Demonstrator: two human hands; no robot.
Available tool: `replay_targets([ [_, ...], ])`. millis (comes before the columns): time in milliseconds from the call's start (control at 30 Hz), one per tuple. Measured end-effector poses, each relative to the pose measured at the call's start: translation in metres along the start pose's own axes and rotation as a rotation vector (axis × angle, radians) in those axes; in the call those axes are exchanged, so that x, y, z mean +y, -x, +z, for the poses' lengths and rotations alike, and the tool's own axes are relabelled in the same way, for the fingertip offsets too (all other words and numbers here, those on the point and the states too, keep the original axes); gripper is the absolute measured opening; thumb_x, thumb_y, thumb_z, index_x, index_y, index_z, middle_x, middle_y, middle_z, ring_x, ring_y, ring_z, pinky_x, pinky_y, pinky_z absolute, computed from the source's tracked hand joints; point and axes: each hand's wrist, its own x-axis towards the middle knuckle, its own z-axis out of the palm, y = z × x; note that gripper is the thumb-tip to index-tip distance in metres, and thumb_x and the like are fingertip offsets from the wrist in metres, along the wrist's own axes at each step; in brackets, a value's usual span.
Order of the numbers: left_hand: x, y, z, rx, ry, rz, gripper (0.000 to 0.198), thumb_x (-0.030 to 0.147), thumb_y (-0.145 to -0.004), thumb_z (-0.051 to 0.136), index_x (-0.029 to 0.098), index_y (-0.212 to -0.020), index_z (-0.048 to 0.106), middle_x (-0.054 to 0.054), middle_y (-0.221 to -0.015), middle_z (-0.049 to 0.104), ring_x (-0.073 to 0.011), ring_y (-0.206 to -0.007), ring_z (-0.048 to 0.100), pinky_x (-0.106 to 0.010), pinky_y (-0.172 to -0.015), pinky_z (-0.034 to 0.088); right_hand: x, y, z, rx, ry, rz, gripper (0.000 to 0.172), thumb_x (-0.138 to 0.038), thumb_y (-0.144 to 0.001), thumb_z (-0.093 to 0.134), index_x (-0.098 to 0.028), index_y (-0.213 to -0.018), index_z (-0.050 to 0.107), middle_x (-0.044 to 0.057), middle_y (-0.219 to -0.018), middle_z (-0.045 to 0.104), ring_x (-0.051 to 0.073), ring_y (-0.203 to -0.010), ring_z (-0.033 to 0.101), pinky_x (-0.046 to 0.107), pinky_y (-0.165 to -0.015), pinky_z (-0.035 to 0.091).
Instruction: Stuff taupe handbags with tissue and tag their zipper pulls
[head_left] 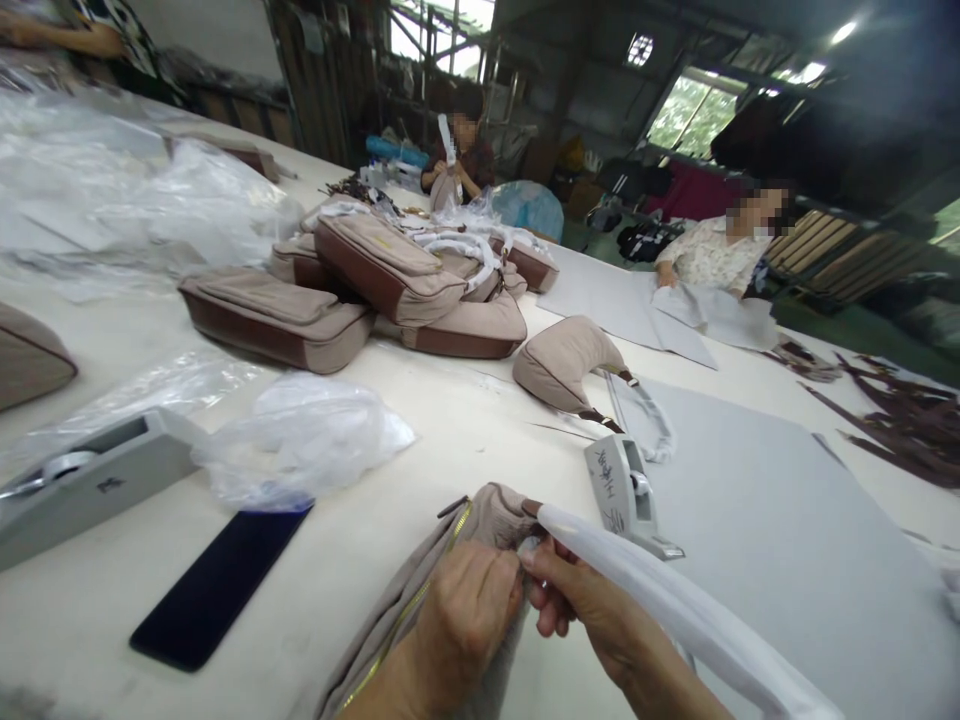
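A taupe handbag with a yellow zip stands at the front of the table, partly hidden by my hands. My left hand is closed on the bag's fabric near its top. Beside it, my right hand pinches a small whitish piece against the bag's end; what it is exactly I cannot make out. From that end a strap wrapped in white paper runs over my right wrist toward the lower right.
Grey tape dispensers stand on both sides. A dark phone lies left, by crumpled clear plastic. Behind are a curved bag, stacked handbags and grey sheets. Several people sit or stand around the table.
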Motion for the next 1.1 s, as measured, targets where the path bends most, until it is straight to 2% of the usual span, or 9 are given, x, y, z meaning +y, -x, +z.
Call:
replay_targets([
  [133, -0.002, -0.001, -0.001, 0.032, -0.009, -0.011, 0.010, 0.007, -0.084, 0.049, 0.016, -0.082, 0.054, 0.000, -0.056, 0.054, -0.0150, -0.050, 0.050, -0.028, -0.051, 0.039, 0.001, -0.003, 0.000, 0.002, 0.030, 0.045, 0.038, -0.047, -0.060, 0.066, -0.013, -0.045, 0.055, -0.001, -0.045, 0.052, 0.005, -0.033, 0.044, 0.017, -0.036, 0.028],
  [233, -0.002, -0.003, -0.003, 0.033, -0.034, -0.040, 0.012, 0.010, -0.085, 0.048, 0.012, -0.096, 0.054, -0.001, -0.059, 0.057, -0.0152, -0.051, 0.052, -0.027, -0.051, 0.041, -0.002, -0.005, 0.001, 0.019, 0.028, 0.068, 0.035, -0.045, -0.061, 0.065, -0.013, -0.048, 0.057, -0.002, -0.046, 0.053, 0.005, -0.032, 0.043, 0.017, -0.035, 0.028],
  [367, -0.002, -0.003, -0.005, -0.041, -0.020, -0.060, 0.015, 0.009, -0.087, 0.046, 0.012, -0.095, 0.058, -0.001, -0.058, 0.054, -0.0153, -0.053, 0.052, -0.026, -0.053, 0.043, 0.000, -0.003, -0.002, -0.035, 0.009, 0.029, 0.040, -0.048, -0.065, 0.067, -0.013, -0.050, 0.056, -0.002, -0.048, 0.053, 0.005, -0.035, 0.045, 0.018, -0.038, 0.029],
  [433, -0.001, 0.000, -0.006, -0.097, 0.052, -0.146, 0.015, 0.010, -0.087, 0.045, 0.014, -0.091, 0.059, -0.002, -0.061, 0.056, -0.0156, -0.056, 0.054, -0.026, -0.055, 0.044, 0.004, 0.000, -0.007, -0.088, -0.028, -0.005, 0.034, -0.045, -0.066, 0.070, -0.013, -0.063, 0.061, -0.002, -0.055, 0.057, 0.006, -0.040, 0.049, 0.018, -0.042, 0.033],
  [567, 0.003, -0.001, -0.011, -0.285, 0.282, -0.421, 0.015, 0.016, -0.088, 0.045, 0.017, -0.089, 0.060, -0.004, -0.073, 0.062, -0.0161, -0.067, 0.060, -0.026, -0.061, 0.045, 0.013, 0.007, -0.014, -0.119, -0.120, -0.051, 0.031, -0.039, -0.068, 0.074, -0.017, -0.085, 0.062, -0.001, -0.067, 0.062, 0.010, -0.054, 0.056, 0.023, -0.053, 0.040],
  [767, 0.009, -0.017, -0.024, -0.557, 0.669, -0.927, 0.019, 0.030, -0.086, 0.050, 0.018, -0.080, 0.062, 0.000, -0.066, 0.061, -0.0132, -0.060, 0.055, -0.023, -0.056, 0.040, 0.022, 0.009, -0.015, -0.121, -0.109, -0.103, 0.030, -0.042, -0.066, 0.074, -0.017, -0.079, 0.061, -0.001, -0.066, 0.061, 0.012, -0.056, 0.054, 0.027, -0.057, 0.040],
  [867, 0.010, -0.016, -0.023, -0.545, 0.969, -1.213, 0.025, 0.038, -0.082, 0.056, 0.015, -0.075, 0.060, 0.001, -0.060, 0.056, -0.0078, -0.048, 0.048, -0.018, -0.045, 0.034, 0.030, 0.006, -0.013, -0.084, 0.021, -0.122, 0.029, -0.043, -0.073, 0.068, -0.015, -0.071, 0.060, -0.001, -0.059, 0.059, 0.012, -0.055, 0.052, 0.027, -0.057, 0.041],
  [967, 0.011, -0.012, -0.017, -0.429, 1.250, -1.492, 0.033, 0.043, -0.071, 0.067, 0.013, -0.069, 0.054, 0.002, -0.056, 0.055, -0.0036, -0.040, 0.043, -0.015, -0.039, 0.028, 0.040, 0.002, -0.010, -0.014, 0.072, -0.185, 0.029, -0.044, -0.075, 0.065, -0.016, -0.078, 0.059, 0.000, -0.062, 0.059, 0.013, -0.057, 0.054, 0.028, -0.057, 0.043],
  [1100, 0.011, -0.010, -0.009, -0.311, 1.437, -1.648, 0.038, 0.038, -0.065, 0.074, 0.012, -0.087, 0.056, 0.002, -0.051, 0.058, -0.0049, -0.037, 0.046, -0.014, -0.035, 0.029, 0.046, 0.001, -0.005, 0.045, 0.066, -0.302, 0.024, -0.041, -0.079, 0.062, -0.018, -0.080, 0.053, -0.001, -0.066, 0.059, 0.014, -0.062, 0.057, 0.027, -0.060, 0.046],
])
